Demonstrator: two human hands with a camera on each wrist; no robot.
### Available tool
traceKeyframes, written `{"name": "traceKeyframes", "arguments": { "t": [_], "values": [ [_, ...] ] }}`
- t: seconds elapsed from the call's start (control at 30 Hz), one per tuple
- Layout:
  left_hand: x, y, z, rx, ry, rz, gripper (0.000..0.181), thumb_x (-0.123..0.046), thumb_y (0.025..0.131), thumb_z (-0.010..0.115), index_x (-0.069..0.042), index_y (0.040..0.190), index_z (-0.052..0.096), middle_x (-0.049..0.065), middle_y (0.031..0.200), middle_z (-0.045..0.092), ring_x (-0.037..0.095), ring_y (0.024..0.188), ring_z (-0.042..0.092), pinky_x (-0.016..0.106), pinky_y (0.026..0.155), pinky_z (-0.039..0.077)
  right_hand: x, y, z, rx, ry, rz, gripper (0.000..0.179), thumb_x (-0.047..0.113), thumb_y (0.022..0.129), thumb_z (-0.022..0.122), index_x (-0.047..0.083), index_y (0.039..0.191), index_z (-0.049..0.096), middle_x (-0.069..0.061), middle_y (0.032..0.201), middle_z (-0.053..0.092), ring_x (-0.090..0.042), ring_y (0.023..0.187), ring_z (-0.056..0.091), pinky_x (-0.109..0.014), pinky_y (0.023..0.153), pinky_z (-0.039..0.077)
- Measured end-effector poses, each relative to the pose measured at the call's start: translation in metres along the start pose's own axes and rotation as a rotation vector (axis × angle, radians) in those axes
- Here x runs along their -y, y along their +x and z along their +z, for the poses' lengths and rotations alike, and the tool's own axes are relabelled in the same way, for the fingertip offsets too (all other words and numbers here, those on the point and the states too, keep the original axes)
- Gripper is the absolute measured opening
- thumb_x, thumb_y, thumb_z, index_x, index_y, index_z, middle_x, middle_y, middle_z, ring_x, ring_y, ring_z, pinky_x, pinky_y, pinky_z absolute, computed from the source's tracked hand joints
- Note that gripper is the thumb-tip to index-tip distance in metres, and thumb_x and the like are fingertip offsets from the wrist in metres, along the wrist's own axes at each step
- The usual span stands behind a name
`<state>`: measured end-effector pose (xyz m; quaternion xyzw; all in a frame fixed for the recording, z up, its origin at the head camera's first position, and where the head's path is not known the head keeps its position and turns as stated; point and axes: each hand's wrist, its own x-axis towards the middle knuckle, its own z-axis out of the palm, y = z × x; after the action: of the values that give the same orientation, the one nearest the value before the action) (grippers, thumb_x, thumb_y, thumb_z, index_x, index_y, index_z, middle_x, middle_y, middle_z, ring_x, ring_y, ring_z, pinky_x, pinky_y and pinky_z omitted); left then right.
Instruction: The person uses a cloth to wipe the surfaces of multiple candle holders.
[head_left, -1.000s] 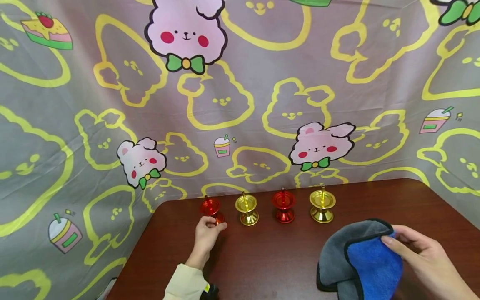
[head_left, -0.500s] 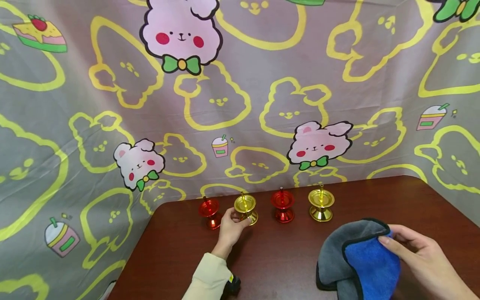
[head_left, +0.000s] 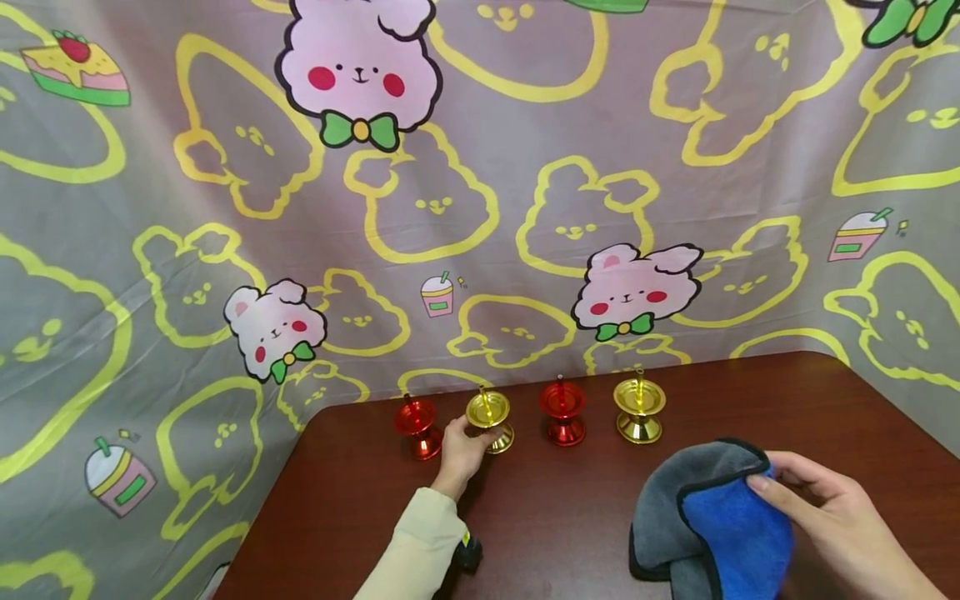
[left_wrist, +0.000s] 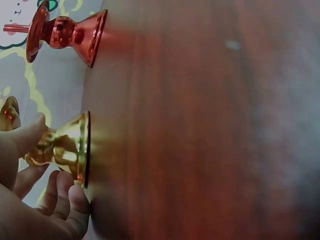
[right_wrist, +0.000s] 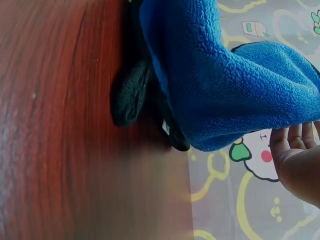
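My left hand (head_left: pixel 461 457) is at the second candle holder from the left, a gold one (head_left: pixel 488 407) with a dish top and a thin spike. In the left wrist view, thumb and fingers pinch the gold stem just above the flared base (left_wrist: pixel 70 145), which stands at the table surface. My right hand (head_left: pixel 828 504) holds a folded microfiber towel (head_left: pixel 738 533), blue on one face and grey on the other with black edging, between thumb and fingers. In the right wrist view the blue face hangs down near the tabletop, and part of the fingers is hidden behind it.
A red candle holder (head_left: pixel 417 425) stands at the left end of the row. Another red candle holder (head_left: pixel 564 408) and a gold one (head_left: pixel 640 408) stand to the right. The brown wooden table (head_left: pixel 555 517) meets a printed cloth backdrop (head_left: pixel 510 275) behind.
My left hand has moved right, from the leftmost red candle holder to the gold one beside it, and now pinches its stem. The right hand and towel stay nearly still.
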<state>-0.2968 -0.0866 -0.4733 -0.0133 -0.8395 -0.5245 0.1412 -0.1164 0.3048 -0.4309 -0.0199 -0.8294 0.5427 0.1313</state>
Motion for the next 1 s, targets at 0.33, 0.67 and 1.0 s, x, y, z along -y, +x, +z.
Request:
{"name": "traceKeyframes", "arguments": {
  "t": [0.33, 0.67, 1.0],
  "values": [
    [-0.01, -0.027, -0.005, 0.2, -0.137, 0.125, 0.022, -0.012, 0.081, 0.084, -0.002, 0.099, 0.076, 0.009, 0.097, 0.073, 0.024, 0.097, 0.065, 0.031, 0.085, 0.05, 0.015, 0.005, 0.011, 0.057, 0.065, -0.029, 0.032, 0.018, 0.102, 0.061, 0.006, 0.131, 0.062, -0.004, 0.095, 0.067, -0.019, 0.083, 0.061, -0.028, 0.067, 0.051],
    [-0.054, -0.089, -0.006, 0.534, -0.344, 0.152, 0.026, -0.012, 0.093, 0.072, -0.003, 0.117, 0.071, 0.008, 0.111, 0.073, 0.013, 0.103, 0.066, 0.027, 0.089, 0.051, 0.041, 0.009, 0.042, 0.149, 0.318, -0.206, 0.03, -0.003, 0.098, 0.06, -0.005, 0.128, 0.063, -0.005, 0.11, 0.072, -0.014, 0.096, 0.067, -0.025, 0.076, 0.054],
    [-0.075, -0.125, -0.004, 0.725, -0.477, 0.173, 0.033, -0.013, 0.103, 0.057, 0.005, 0.131, 0.058, 0.021, 0.118, 0.065, 0.007, 0.098, 0.064, 0.025, 0.088, 0.051, 0.059, 0.012, 0.073, 0.272, 0.317, -0.387, 0.03, -0.008, 0.094, 0.063, -0.004, 0.123, 0.067, -0.008, 0.119, 0.07, -0.014, 0.108, 0.067, -0.027, 0.082, 0.056]
  ]
}}
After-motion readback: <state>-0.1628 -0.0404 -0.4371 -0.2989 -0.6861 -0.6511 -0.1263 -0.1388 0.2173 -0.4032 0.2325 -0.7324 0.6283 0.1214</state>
